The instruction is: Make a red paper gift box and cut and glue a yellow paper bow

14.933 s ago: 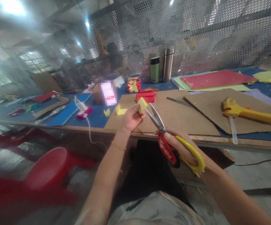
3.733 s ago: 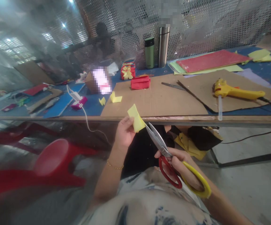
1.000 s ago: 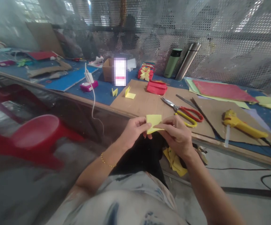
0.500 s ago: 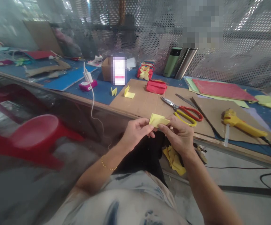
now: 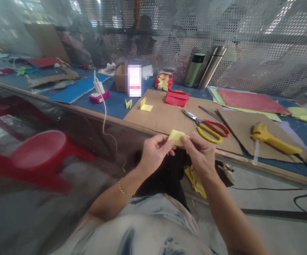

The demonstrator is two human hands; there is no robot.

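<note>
In the head view, a small folded piece of yellow paper [image 5: 175, 136] is held at the near edge of a flat brown cardboard sheet [image 5: 161, 115]. Its left side is pinched by the left hand [image 5: 155, 150], thumb on the front. Its right side is clamped by the right hand [image 5: 201, 150], thumb likewise pressed on the front; how the fingers behind the paper are placed cannot be told. Steel-bladed scissors with one red and one yellow handle [image 5: 199, 120] are laid on the sheet's right part, near the right hand. At the sheet's left edge, an upright-folded yellow paper piece [image 5: 146, 107] is set, and a smaller bent yellow paper piece [image 5: 128, 103] is placed just beyond that edge. A folded red bundle [image 5: 176, 98] is rested on the sheet's far part. Behind the sheet, a green flask with a black-and-green lid [image 5: 194, 71] is seen leaning beside a tall silver metal flask [image 5: 212, 67].
</note>
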